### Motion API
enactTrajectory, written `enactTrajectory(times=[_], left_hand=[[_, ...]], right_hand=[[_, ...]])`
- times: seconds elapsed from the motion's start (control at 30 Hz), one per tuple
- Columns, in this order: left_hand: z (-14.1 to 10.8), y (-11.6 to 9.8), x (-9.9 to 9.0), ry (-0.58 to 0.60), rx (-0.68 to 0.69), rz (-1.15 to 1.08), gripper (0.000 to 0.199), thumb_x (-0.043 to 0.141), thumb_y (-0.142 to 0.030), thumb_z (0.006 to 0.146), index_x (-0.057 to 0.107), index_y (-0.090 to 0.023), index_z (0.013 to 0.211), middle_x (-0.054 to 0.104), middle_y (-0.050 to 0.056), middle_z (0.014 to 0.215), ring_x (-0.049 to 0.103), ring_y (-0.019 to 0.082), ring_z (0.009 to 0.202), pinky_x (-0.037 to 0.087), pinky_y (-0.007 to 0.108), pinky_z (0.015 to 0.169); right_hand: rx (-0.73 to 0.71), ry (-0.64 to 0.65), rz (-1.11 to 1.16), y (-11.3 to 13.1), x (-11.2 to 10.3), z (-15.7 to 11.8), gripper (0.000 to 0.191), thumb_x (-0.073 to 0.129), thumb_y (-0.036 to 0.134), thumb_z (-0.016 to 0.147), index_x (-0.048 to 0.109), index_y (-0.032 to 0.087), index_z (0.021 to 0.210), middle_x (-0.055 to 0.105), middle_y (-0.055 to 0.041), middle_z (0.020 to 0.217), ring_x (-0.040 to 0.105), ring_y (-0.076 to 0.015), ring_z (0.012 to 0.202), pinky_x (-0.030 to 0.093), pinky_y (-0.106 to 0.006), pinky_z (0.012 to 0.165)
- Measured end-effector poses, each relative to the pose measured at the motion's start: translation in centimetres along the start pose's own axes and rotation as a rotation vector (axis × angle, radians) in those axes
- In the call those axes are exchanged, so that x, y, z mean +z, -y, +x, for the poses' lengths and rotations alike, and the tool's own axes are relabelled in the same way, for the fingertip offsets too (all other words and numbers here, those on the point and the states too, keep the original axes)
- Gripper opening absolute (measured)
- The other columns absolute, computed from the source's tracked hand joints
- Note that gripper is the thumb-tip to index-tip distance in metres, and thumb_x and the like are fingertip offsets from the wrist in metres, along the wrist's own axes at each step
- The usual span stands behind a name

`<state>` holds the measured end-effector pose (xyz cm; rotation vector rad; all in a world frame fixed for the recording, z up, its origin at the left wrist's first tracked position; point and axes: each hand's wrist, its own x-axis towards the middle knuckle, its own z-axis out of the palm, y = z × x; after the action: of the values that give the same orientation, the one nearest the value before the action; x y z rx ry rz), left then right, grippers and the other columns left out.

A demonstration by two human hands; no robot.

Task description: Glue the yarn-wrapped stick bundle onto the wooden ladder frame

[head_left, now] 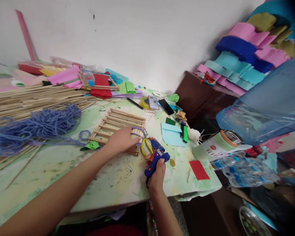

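My right hand is wrapped round the handle of a blue hot glue gun, which has a small red light lit on its side. The fingers of my left hand are closed on a small bundle of short sticks wound with purple yarn. Underneath that hand lies a frame of wooden sticks, partly covered. Between the bundle and the glue gun is a pair of yellow-handled scissors. Purple yarn runs from near my left hand to a large tangled heap at the left.
Long wooden sticks are piled at the left. Two phones and a roll of tape lie at the back. Light-blue paper, a green lighter and red paper are to the right, near a tumbler.
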<state>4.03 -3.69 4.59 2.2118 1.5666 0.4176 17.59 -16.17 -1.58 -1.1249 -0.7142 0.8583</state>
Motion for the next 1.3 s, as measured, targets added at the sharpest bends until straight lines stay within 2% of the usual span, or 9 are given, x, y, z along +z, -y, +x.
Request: enactTrajectory(times=[0.1,0.23,0.37,0.6,0.8,0.97,1.1,1.3], left_hand=[[0.2,1.2,-0.8,0.033,0.019,-0.213,0.055,0.047,-0.057,0.074,0.053,-0.021,0.115,0.063,0.009,0.112,0.059,0.027,0.1,0.045,0.034,0.083],[0.0,2.6,-1.0,0.01,-0.001,-0.448,0.065,0.047,-0.061,0.074,0.05,-0.019,0.123,0.058,0.009,0.125,0.054,0.028,0.112,0.041,0.034,0.093],[-0.4,3.5,-0.8,-0.016,-0.035,-0.555,0.066,0.05,-0.06,0.073,0.051,-0.018,0.124,0.059,0.009,0.124,0.053,0.028,0.113,0.04,0.035,0.094],[-0.9,3.7,-0.5,-0.032,-0.041,-0.663,0.065,0.051,-0.06,0.074,0.051,-0.018,0.124,0.063,0.008,0.114,0.06,0.026,0.099,0.046,0.036,0.084],[-0.5,4.1,-0.3,-0.057,-0.077,-0.748,0.058,0.052,-0.057,0.074,0.057,-0.017,0.116,0.062,0.008,0.118,0.055,0.027,0.108,0.042,0.036,0.092],[-0.5,4.5,0.0,-0.02,-0.131,-0.869,0.057,0.05,-0.058,0.075,0.056,-0.019,0.116,0.065,0.009,0.11,0.062,0.025,0.094,0.05,0.034,0.075],[-0.7,4.6,0.3,-0.041,-0.134,-0.901,0.057,0.048,-0.057,0.075,0.057,-0.017,0.115,0.065,0.009,0.111,0.06,0.026,0.097,0.051,0.034,0.074],[-0.8,4.5,0.0,-0.08,-0.075,-0.766,0.057,0.048,-0.057,0.076,0.057,-0.017,0.115,0.063,0.008,0.116,0.056,0.025,0.106,0.044,0.035,0.089]], right_hand=[[-0.029,0.02,-0.07,0.0,-0.1,0.0,0.049,0.038,0.058,0.085,0.058,0.014,0.079,0.058,-0.004,0.071,0.047,-0.0091,0.054,0.034,-0.019,0.045],[-0.047,0.072,-0.146,-0.2,-0.3,0.0,0.048,0.038,0.057,0.086,0.058,0.014,0.079,0.058,-0.0043,0.071,0.047,-0.0096,0.055,0.036,-0.02,0.046],[-0.051,0.113,-0.221,-0.3,-0.4,0.0,0.045,0.044,0.056,0.083,0.058,0.014,0.076,0.056,-0.0032,0.068,0.046,-0.0096,0.053,0.035,-0.021,0.046],[-0.022,0.138,-0.352,0.3,-0.2,-0.5,0.047,0.044,0.056,0.083,0.06,0.014,0.07,0.057,-0.0027,0.066,0.047,-0.0104,0.055,0.036,-0.023,0.052],[0.073,0.055,-0.174,1.1,1.3,-0.7,0.049,0.035,0.057,0.087,0.059,0.016,0.072,0.061,-0.0049,0.076,0.058,-0.0155,0.079,0.045,-0.03,0.076],[0.102,0.056,-0.068,1.3,2.7,0.3,0.049,0.036,0.059,0.085,0.058,0.017,0.07,0.061,-0.005,0.075,0.06,-0.0172,0.083,0.044,-0.036,0.086],[0.079,0.043,-0.02,1.2,3.4,0.9,0.045,0.039,0.058,0.085,0.057,0.018,0.074,0.059,-0.0027,0.07,0.06,-0.0155,0.077,0.045,-0.036,0.086],[0.081,-0.011,0.036,1.0,4.0,1.0,0.044,0.037,0.056,0.086,0.056,0.018,0.074,0.059,-0.0019,0.069,0.061,-0.0144,0.076,0.046,-0.036,0.086]])
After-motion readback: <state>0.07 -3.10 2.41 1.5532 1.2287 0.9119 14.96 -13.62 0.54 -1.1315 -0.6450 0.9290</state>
